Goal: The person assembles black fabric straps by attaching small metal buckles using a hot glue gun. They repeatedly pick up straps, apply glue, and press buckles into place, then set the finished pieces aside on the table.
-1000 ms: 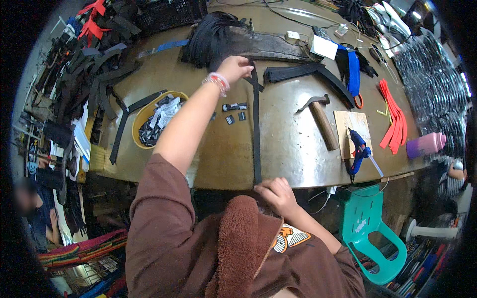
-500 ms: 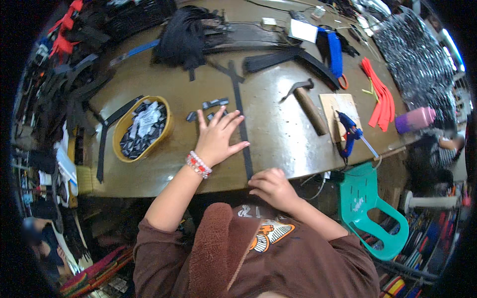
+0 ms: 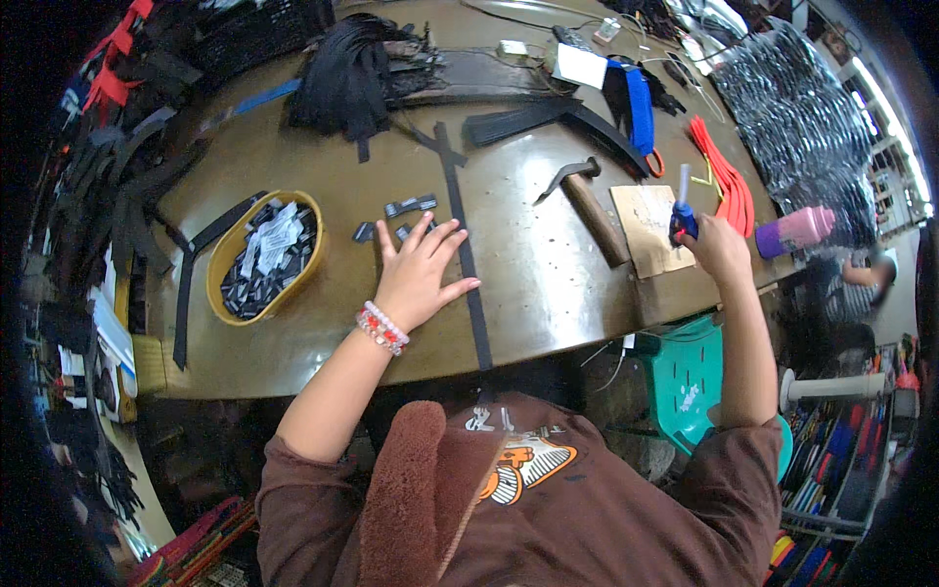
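Note:
My left hand (image 3: 418, 279) lies flat with its fingers spread on the table, beside a long black strap (image 3: 462, 254) that runs toward the near edge. Several small black labels (image 3: 410, 205) lie around its fingertips. At the right, my right hand (image 3: 722, 249) is closed around a blue glue gun (image 3: 684, 223), with a clear glue stick standing up from its back end. The gun is over a small wooden board (image 3: 641, 217), its nozzle hidden. Left of my left hand stands an oval yellow basket (image 3: 311, 266) full of black and white labels.
A hammer (image 3: 599, 220) lies left of the board. Orange-red straps (image 3: 734, 191) and a pink-purple bottle (image 3: 794, 233) are to the right. Black straps (image 3: 342, 78) and blue-handled scissors (image 3: 638, 108) lie farther back. A green plastic chair (image 3: 685, 377) stands by the near edge.
My right hand has left the near end of the black strap, moved right and taken hold of the glue gun. The left hand stays spread on the table. The whole view has shifted slightly.

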`<action>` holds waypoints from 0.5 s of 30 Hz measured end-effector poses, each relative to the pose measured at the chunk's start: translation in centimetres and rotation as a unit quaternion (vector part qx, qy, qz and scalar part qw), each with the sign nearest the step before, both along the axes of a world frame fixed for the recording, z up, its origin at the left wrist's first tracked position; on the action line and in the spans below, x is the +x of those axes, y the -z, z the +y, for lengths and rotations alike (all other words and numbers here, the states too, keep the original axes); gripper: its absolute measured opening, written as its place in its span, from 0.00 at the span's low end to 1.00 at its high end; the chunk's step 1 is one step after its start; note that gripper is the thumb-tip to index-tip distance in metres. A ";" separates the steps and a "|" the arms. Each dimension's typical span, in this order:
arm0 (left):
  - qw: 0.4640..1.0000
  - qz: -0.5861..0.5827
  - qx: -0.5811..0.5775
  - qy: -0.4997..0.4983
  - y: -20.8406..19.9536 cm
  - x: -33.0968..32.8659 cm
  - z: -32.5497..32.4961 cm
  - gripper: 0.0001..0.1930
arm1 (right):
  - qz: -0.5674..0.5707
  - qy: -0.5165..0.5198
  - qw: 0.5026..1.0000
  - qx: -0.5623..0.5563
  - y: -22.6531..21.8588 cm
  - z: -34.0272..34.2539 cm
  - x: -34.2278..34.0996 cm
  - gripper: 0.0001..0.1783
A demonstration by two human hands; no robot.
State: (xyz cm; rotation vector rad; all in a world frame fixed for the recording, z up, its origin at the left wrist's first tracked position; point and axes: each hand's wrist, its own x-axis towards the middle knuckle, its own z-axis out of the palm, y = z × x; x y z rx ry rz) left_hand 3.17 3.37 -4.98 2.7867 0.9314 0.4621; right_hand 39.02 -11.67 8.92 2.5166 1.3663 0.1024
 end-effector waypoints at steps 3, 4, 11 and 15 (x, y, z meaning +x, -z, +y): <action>1.000 -0.016 -0.002 0.003 0.1 0.0 0.0 0.34 | 0.034 -0.142 0.980 0.136 -0.5 3.2 -6.0 0.18; 1.000 -0.022 -0.006 0.002 0.2 0.1 0.0 0.34 | 0.191 -0.178 0.948 0.180 0.1 3.4 -8.0 0.17; 0.997 -0.038 -0.068 0.000 -0.1 0.0 0.2 0.45 | 0.285 -0.192 0.932 0.115 5.1 5.1 -15.1 0.21; 0.998 -0.036 -0.051 -0.005 -0.3 0.1 0.0 0.50 | 0.260 -0.234 0.927 0.136 4.7 6.0 -14.7 0.22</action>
